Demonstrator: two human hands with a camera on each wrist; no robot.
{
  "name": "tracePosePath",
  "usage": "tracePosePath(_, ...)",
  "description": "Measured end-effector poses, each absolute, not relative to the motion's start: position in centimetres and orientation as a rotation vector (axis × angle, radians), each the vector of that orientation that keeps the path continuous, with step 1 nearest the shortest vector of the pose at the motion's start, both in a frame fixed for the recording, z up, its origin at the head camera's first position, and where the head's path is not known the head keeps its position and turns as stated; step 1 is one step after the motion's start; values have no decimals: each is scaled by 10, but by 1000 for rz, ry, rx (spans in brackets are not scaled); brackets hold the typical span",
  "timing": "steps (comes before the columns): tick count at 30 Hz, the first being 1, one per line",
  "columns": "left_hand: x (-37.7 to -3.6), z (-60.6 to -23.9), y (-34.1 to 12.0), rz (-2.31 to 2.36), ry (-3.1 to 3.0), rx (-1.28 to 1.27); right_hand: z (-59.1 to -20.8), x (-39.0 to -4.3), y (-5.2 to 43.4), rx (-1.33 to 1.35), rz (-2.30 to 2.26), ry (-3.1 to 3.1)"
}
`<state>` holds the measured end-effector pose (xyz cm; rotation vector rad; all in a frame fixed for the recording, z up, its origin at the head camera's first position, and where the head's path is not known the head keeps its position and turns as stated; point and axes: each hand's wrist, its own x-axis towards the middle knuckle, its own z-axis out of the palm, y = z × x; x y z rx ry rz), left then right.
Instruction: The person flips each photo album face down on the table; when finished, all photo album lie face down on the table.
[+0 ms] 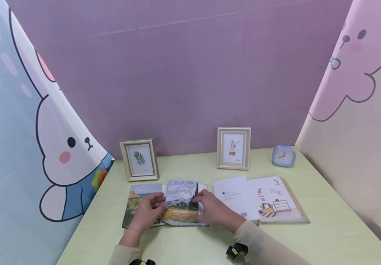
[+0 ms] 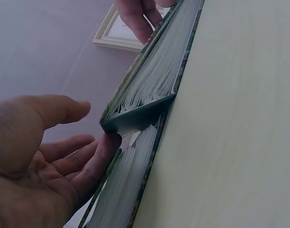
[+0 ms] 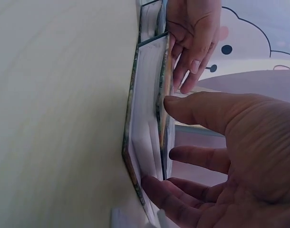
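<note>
Hands first: both sit on a painted book [image 1: 174, 204] lying near the front edge of the pale green desk [image 1: 326, 235]; it's a thick thing with a landscape painting on its cover, and the left wrist view shows its page block split open in a wedge with a cover flap raised off the lower part. Left hand [image 1: 147, 211] lies on the left half of the book, fingers loosely spread and fairly straight; one fingertip [image 2: 109, 142] touches the corner of the raised flap, not really gripping anything as far as I can see. Right hand [image 1: 212, 209] is on the right edge, fingers spread too; thumb on the cover side and the other fingers [image 3: 157, 187] against the page edges, so touching rather than a firm pinch.

Just right of that, a second book [image 1: 260, 200] lies open flat, white page on the left and a little furniture drawing on the right. Behind stand two picture frames; the leaf frame [image 1: 139, 159] at back left, the plant frame [image 1: 234, 148] further right; a small blue clock [image 1: 284, 156] sits near the back right corner. Purple wall [image 1: 184, 73] behind, cartoon bunny panels on both sides.
</note>
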<state>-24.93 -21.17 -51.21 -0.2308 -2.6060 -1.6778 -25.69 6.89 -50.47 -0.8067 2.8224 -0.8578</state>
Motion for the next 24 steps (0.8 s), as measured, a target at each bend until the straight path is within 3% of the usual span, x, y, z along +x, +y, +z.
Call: tracePosePath(24, -250, -513, -211, -1951, -2476, -181, -502, -256, 73, -797, -1015, 2712)
